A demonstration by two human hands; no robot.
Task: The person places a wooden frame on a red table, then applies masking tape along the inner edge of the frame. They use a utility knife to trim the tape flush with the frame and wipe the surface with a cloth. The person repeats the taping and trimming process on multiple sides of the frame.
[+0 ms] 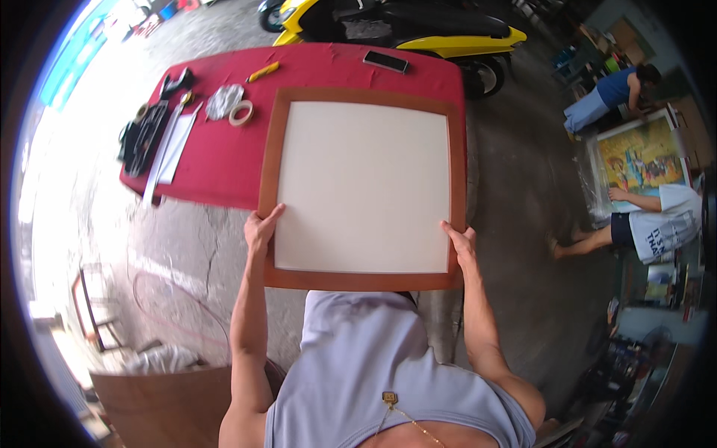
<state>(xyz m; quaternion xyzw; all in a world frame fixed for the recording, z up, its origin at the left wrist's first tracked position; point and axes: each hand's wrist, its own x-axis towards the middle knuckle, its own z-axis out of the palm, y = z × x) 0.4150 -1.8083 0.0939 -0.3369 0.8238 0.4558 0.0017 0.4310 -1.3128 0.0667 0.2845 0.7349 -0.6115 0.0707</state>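
Brown frame [362,281], square and filled by a pale panel [364,187], lay face up over the right part of the table, its near end jutting past the table's near edge. Beyond, at the far side, stood a yellow-and-black motorbike [418,22]. Next in size came the red-covered table [224,168], which spread out to the left of the frame. All four sides of the frame appeared joined, and the panel reached their inner edges, so that much looked done; the panel's face was plain, with no picture on it. Whether any work was left on the underside could not be told from this angle.

The left hand [261,229] gripped the left side bar and the right hand [461,243] the right one, both toward the near corners, thumbs on top.

Smaller things lay on the table, apart from the hands: at left a dark bundle [143,138], a long metal ruler [164,149] beside a white sheet [178,149], and crumpled pale wrapping [223,102]; toward the far edge, a dark phone [385,61] and a yellow cutter [263,72]; and, just beside the wrapping, a tape roll [234,115].
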